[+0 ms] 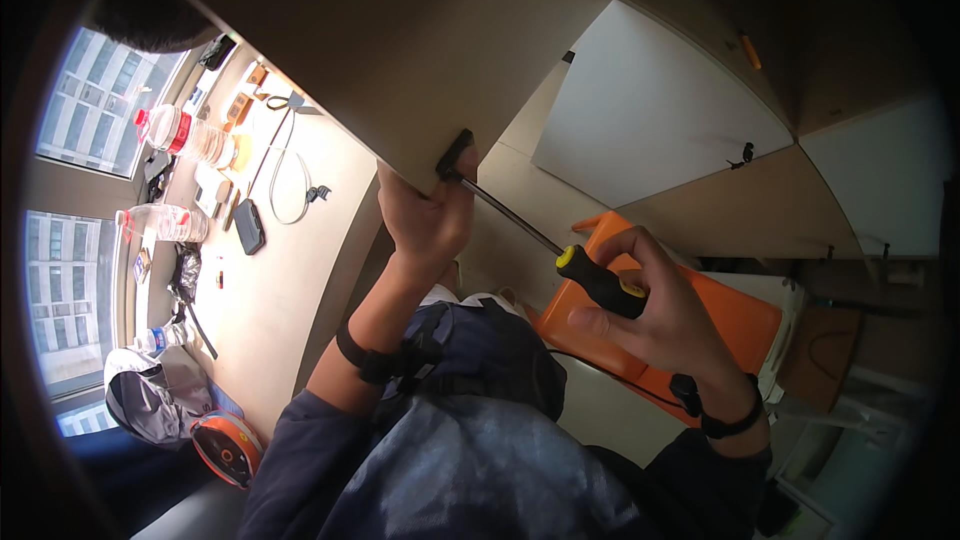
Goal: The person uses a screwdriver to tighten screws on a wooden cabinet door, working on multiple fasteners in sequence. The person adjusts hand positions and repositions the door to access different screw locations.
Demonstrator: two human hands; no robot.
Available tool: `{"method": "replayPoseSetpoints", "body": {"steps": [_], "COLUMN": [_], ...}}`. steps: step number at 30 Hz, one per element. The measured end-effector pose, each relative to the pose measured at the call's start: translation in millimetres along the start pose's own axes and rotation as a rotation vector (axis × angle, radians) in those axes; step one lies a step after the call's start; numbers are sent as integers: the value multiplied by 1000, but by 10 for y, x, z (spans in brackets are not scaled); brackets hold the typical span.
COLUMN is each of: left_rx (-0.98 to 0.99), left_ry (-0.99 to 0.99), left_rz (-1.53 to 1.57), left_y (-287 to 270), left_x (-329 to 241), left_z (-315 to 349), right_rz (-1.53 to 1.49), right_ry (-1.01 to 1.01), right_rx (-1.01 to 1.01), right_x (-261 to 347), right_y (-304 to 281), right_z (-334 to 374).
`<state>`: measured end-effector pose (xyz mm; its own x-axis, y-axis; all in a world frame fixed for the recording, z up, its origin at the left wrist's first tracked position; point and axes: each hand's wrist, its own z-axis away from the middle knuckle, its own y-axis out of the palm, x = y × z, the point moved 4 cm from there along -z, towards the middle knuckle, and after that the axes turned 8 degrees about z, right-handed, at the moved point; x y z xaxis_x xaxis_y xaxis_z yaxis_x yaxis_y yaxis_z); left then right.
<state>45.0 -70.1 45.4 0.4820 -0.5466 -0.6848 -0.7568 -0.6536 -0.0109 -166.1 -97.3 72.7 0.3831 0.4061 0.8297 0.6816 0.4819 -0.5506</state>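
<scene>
My right hand [668, 312] is wrapped loosely round the black-and-yellow handle of a screwdriver [600, 280]. Its metal shaft slants up and left, and the tip meets a small black fitting [455, 154] near the lower corner of a large pale panel [400, 50]. At that corner my left hand [428, 215] grips the fitting and the panel edge; some of its fingers are hidden behind the panel. Whether a screw sits under the tip is too small to tell.
An orange chair [735, 318] stands beneath my right hand. White cabinet doors [650, 105] are at the upper right. Left, along the windows, a long pale table [265, 290] bears plastic bottles [180, 223], a cable [283, 175], a black case [249, 226] and an orange reel [227, 448].
</scene>
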Motion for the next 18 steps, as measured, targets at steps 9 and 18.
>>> {"method": "replayPoseSetpoints", "body": {"steps": [9,18], "left_rx": [-7,-19], "left_ry": [11,21], "left_rz": [19,-49], "left_y": [11,2], "left_x": [-45,-54], "left_z": [-25,-43], "right_rz": [-449,-536], "right_ry": [507,459], "right_rx": [561,454], "right_x": [25,-17], "right_y": [-18,29], "right_z": [19,16]}}
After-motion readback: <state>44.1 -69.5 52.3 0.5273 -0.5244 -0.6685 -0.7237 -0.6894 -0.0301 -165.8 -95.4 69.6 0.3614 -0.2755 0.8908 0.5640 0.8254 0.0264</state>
